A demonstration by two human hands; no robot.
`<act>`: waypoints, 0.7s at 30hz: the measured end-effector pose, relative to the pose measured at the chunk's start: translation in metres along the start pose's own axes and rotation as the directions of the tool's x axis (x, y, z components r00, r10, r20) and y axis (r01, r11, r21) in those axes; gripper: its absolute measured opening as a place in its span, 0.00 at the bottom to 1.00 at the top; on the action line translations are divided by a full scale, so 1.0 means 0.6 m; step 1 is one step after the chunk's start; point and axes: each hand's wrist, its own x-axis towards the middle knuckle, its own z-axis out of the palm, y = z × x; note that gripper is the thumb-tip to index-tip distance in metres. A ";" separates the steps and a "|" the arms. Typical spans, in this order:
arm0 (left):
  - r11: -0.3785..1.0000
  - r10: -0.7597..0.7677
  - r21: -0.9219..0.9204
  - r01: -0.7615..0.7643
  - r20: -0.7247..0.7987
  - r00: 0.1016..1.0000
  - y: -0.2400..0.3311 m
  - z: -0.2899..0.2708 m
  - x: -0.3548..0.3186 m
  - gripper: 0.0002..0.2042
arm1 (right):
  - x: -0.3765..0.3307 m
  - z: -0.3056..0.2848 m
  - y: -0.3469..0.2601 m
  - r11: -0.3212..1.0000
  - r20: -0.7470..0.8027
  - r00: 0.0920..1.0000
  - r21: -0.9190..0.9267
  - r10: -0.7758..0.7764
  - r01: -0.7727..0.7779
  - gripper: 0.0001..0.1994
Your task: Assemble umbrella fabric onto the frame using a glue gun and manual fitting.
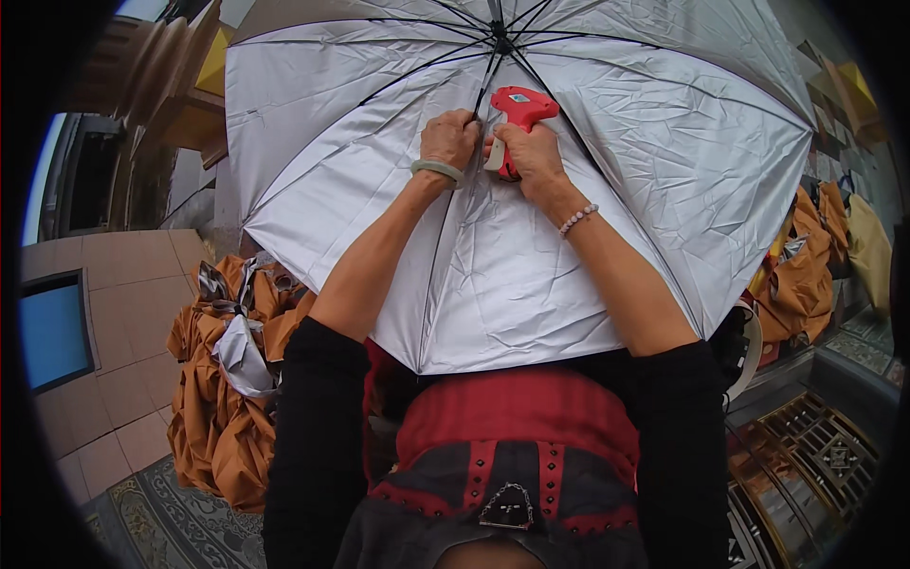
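An opened umbrella [531,284] spreads its silver inner side in front of me, with dark thin ribs meeting at a black hub [500,40] at the top. My left hand [449,138], with a pale bangle at the wrist, is closed on one umbrella rib [480,100] below the hub. Just to its right, my right hand [536,159] grips a red gun-shaped hand tool [524,106] with a pale trigger. The tool's wide head points up over the fabric, close to the same rib. My left fingertips are partly hidden.
Bundles of orange-brown fabric [223,417] are heaped on the left, with a silver piece [245,358] among them. More orange-brown fabric [801,275] lies on the right. A patterned metal grille [820,455] is at lower right, and brown wooden furniture [152,76] stands at upper left.
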 end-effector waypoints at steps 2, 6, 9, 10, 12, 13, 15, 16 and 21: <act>1.000 0.011 -0.007 -0.011 -0.008 1.000 0.000 -0.002 -0.008 0.10 | -0.002 0.007 0.008 1.000 -0.026 1.000 0.010 -0.002 0.003 0.10; 0.999 0.048 -0.020 -0.049 -0.034 0.998 -0.001 -0.004 -0.017 0.09 | -0.012 0.009 0.016 0.999 -0.068 0.998 0.040 0.010 -0.007 0.09; 0.996 0.084 -0.010 -0.085 -0.060 0.995 -0.007 -0.002 -0.016 0.09 | -0.022 0.012 0.019 0.997 -0.046 0.998 0.069 0.036 -0.032 0.09; 0.997 0.064 -0.034 -0.065 -0.046 0.997 -0.011 -0.003 -0.016 0.09 | -0.027 0.016 0.022 0.994 -0.037 0.998 0.098 0.052 -0.048 0.10; 0.996 0.023 -0.081 -0.024 -0.015 1.000 -0.015 -0.002 -0.017 0.10 | -0.033 0.020 0.026 0.985 -0.019 0.996 0.154 0.085 -0.081 0.10; 0.996 0.024 -0.082 -0.025 -0.015 1.000 -0.015 0.000 -0.018 0.10 | -0.034 0.019 0.027 0.985 -0.021 0.996 0.153 0.084 -0.080 0.10; 0.995 0.052 -0.079 -0.059 -0.091 0.994 -0.015 0.005 -0.020 0.11 | -0.036 0.018 0.028 0.983 -0.047 0.996 0.172 0.073 -0.063 0.11; 0.994 0.065 -0.076 -0.076 -0.129 0.989 -0.015 0.007 -0.020 0.11 | -0.037 0.018 0.028 0.982 -0.060 0.996 0.182 0.067 -0.055 0.11; 0.989 -0.006 -0.148 0.003 -0.018 1.000 -0.015 0.008 -0.020 0.11 | -0.027 0.010 0.033 0.984 -0.053 0.997 0.169 0.062 -0.052 0.11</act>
